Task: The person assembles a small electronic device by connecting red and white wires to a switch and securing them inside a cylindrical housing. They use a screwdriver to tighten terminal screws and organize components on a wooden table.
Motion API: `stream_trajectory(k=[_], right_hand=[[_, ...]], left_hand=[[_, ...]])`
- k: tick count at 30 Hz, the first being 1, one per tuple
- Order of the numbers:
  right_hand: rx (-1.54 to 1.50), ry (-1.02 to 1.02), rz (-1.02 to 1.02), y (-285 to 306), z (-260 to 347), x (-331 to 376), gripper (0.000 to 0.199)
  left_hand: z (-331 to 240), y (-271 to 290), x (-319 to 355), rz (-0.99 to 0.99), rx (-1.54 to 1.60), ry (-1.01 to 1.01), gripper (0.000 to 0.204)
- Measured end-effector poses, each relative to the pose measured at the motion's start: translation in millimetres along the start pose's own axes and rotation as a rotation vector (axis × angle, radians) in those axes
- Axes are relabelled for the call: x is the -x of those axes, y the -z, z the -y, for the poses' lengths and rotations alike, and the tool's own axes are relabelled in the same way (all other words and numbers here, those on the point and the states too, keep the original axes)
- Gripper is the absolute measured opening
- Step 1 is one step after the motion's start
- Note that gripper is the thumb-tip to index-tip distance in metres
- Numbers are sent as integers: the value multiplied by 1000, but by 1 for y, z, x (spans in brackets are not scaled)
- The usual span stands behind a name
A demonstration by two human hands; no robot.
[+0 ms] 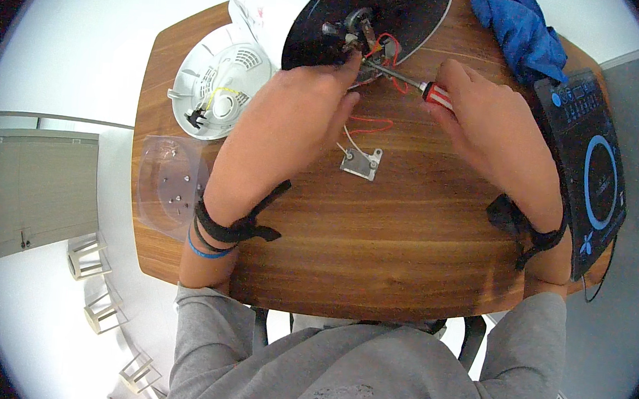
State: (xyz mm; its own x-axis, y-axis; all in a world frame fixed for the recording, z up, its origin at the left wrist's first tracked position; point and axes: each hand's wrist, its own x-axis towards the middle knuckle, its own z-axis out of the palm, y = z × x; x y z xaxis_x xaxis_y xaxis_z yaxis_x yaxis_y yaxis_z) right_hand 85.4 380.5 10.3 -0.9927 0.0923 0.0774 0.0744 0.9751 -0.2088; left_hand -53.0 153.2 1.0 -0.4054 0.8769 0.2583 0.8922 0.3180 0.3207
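Screwdriver (435, 95) red/wht, clamped in R hand (487, 104); blk shell (408, 13) w/ red wires (399, 48); L hand (305, 103): grip unclear.

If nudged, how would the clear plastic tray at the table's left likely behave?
The tray looks thin, so it would probably slide easily. Its small metal parts lie scattered, apparently loose, and might shift or roll.

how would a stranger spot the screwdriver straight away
At the far edge of the wooden table is a large black dish. Beside it, the right hand holds the screwdriver, set apart from the metal plate nearby by its red-and-white handle.
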Motion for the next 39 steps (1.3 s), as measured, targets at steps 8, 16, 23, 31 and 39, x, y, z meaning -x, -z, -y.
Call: stream_trajectory(k=[8,16,23,31,39], right_hand=[[-51,6,173,-4,-5,-6,29],[-260,146,-163,-19,-9,-8,36],[-153,-3,-38,-13,-2,-8,31],[-221,40,-14,-20,-10,-11,32],[-269,195,-249,-30,-13,-9,34]], left_hand=[[0,3,2,74,17,107,44],[1,3,3,61,-1,81,46],[0,4,2,88,12,99,46],[1,3,2,74,-6,104,46],[0,5,0,107,-9,120,47]])
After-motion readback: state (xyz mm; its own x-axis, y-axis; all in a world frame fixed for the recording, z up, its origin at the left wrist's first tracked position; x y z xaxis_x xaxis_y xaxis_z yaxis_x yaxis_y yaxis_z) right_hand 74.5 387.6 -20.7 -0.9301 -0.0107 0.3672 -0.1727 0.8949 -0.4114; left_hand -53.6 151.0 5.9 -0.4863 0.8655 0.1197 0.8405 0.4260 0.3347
